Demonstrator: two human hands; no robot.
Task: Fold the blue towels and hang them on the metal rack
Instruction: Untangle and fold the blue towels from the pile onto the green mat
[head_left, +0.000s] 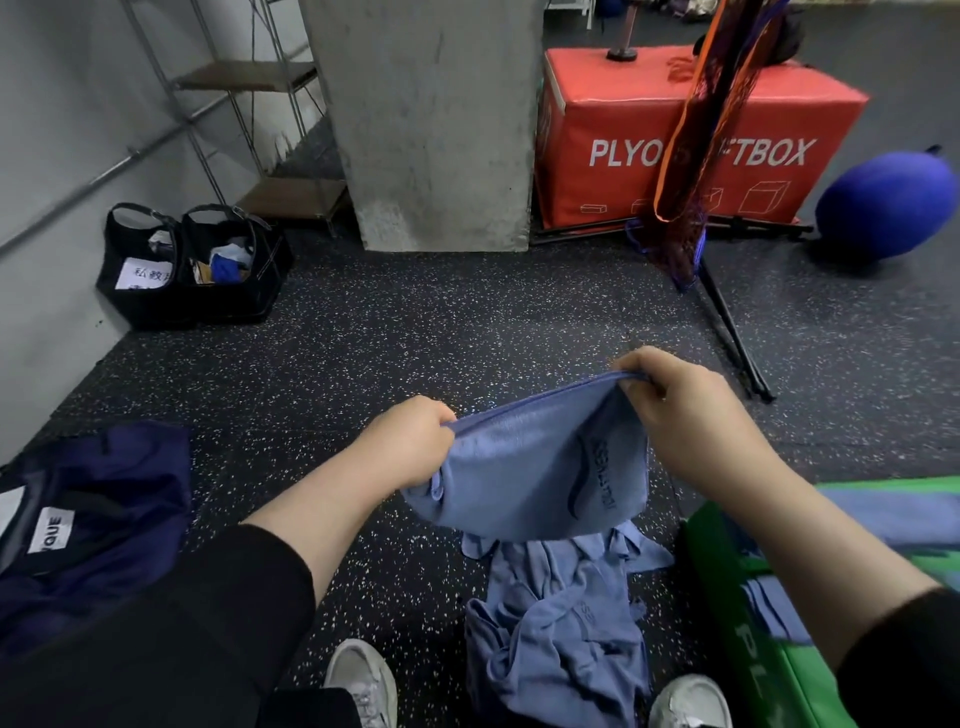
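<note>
Your left hand (410, 441) and right hand (685, 415) each pinch a top corner of a blue towel (535, 467), hanging above the crumpled towel pile (561, 634) between your shoes (363, 680)

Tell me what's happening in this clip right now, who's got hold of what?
A person is holding one blue towel up over the speckled floor, the left hand and right hand each pinching its top edge. The towel sags between them, not yet folded flat. A crumpled pile of blue towels lies on the floor between the person's shoes. More blue cloth lies on a green box at the right.
</note>
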